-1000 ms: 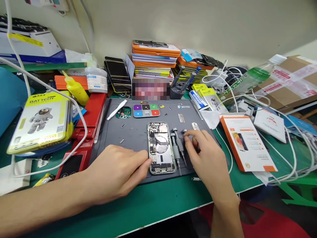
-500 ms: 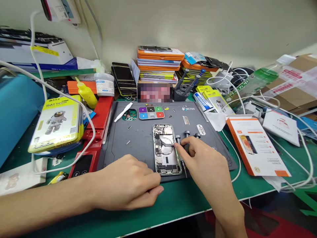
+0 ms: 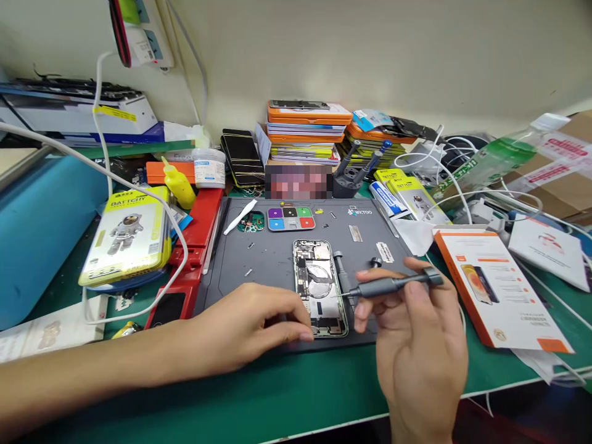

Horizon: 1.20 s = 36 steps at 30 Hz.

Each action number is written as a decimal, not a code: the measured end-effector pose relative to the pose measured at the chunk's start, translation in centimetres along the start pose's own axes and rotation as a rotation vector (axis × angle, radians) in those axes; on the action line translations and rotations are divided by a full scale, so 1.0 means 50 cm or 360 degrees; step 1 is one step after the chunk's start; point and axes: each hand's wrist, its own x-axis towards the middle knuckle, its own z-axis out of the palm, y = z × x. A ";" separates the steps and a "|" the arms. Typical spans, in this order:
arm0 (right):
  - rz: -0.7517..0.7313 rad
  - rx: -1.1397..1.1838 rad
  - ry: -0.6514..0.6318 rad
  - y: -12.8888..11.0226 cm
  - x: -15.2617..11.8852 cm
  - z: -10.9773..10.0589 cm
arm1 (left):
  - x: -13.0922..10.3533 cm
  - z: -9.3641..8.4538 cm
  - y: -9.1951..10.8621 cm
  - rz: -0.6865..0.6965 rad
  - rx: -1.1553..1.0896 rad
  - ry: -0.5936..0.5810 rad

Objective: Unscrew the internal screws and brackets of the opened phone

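Screwdriver (image 3: 380, 287) — in right hand (image 3: 420, 336), near opened phone (image 3: 319, 288)

Green tabletop (image 3: 296, 385), grey mat (image 3: 272, 262) lying on it, opened phone (image 3: 320, 288) on the mat, orange-edged box (image 3: 518, 299) to the right

I see dark grey on my screwdriver (image 3: 383, 287) and the mat (image 3: 272, 265), silver and black inside the pale-green-rimmed phone (image 3: 319, 288), purple, black, green, blue and red blocks on the tray (image 3: 276, 224), and plain green across the surface (image 3: 324, 379).
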 end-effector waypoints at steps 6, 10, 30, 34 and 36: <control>0.0030 0.0127 0.0073 0.014 -0.021 0.008 | 0.003 -0.002 -0.004 -0.0270 -0.0533 0.0126; 0.0029 0.0061 -0.0036 0.020 -0.033 0.009 | 0.001 -0.004 -0.001 -0.0208 -0.0436 0.0203; -0.0055 -0.0025 -0.0070 0.021 -0.045 0.013 | 0.001 -0.005 0.004 -0.0141 -0.0397 0.0256; -0.0083 -0.0047 -0.0097 0.023 -0.047 0.014 | 0.002 -0.005 0.004 -0.0119 -0.0396 0.0259; -0.0065 -0.0045 -0.0122 0.022 -0.048 0.015 | 0.002 -0.005 0.003 -0.0104 -0.0401 0.0257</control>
